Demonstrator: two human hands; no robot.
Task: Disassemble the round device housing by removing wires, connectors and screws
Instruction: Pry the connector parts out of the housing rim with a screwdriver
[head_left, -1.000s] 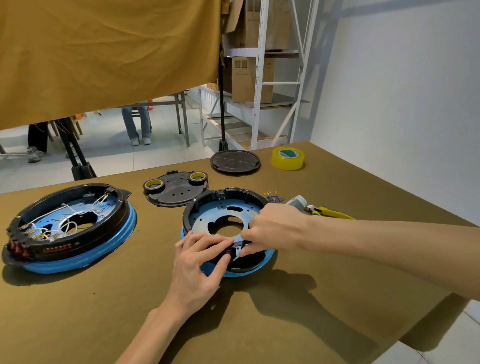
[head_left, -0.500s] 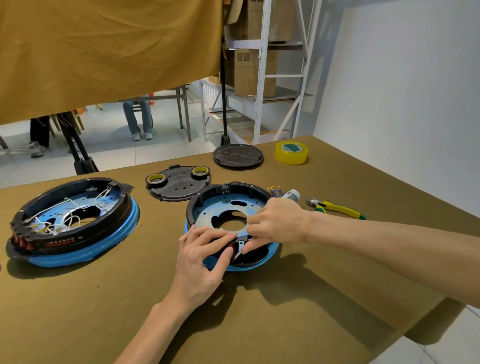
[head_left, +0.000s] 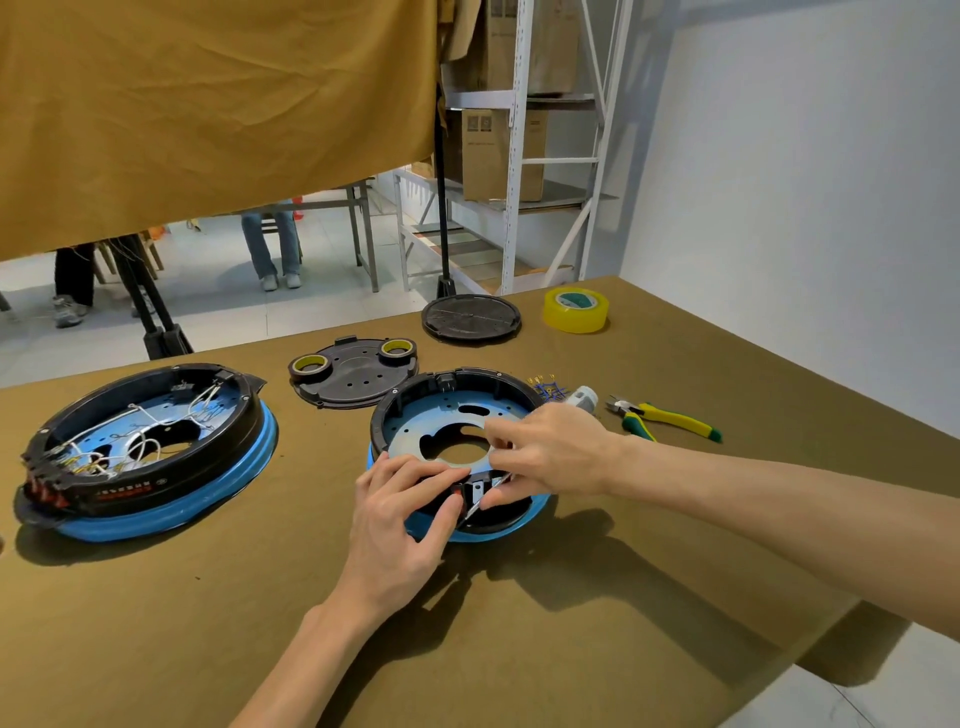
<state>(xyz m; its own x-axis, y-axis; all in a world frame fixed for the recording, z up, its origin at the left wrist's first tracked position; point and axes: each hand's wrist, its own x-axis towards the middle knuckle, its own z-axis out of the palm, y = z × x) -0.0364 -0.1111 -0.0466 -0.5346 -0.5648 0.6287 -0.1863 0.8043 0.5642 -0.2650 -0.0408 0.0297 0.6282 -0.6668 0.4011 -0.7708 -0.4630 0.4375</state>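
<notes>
The round housing (head_left: 457, 415), black-walled with a blue plate inside and a blue rim beneath, lies flat on the brown table (head_left: 571, 623) and serves as the reference point.

Left hand (head_left: 400, 525): it rests on the near edge of the housing. Its fingers are curled over the black wall, and the thumb presses against the outside of the blue rim.

Right hand (head_left: 550, 454): it reaches in over the housing from the right. Thumb and forefinger pinch a thin silver metal strip (head_left: 485, 496) at the near wall, just beside the left fingertips. The other fingers are bent; whether they touch the plate I cannot tell.

Left of the housing, well apart, sits a 2nd round unit (head_left: 150, 452), still full of white wires. Behind the housing, touching or nearly touching its far wall, lies a black cover (head_left: 353, 379) carrying 2 small tape rolls. Farther behind is a dark round lid (head_left: 471, 318), with a yellow tape roll (head_left: 575, 310) to its right. Right of the housing lie small blue and gold connectors (head_left: 545, 388), a white tool tip (head_left: 584, 399) and yellow-green pliers (head_left: 665, 418).
</notes>
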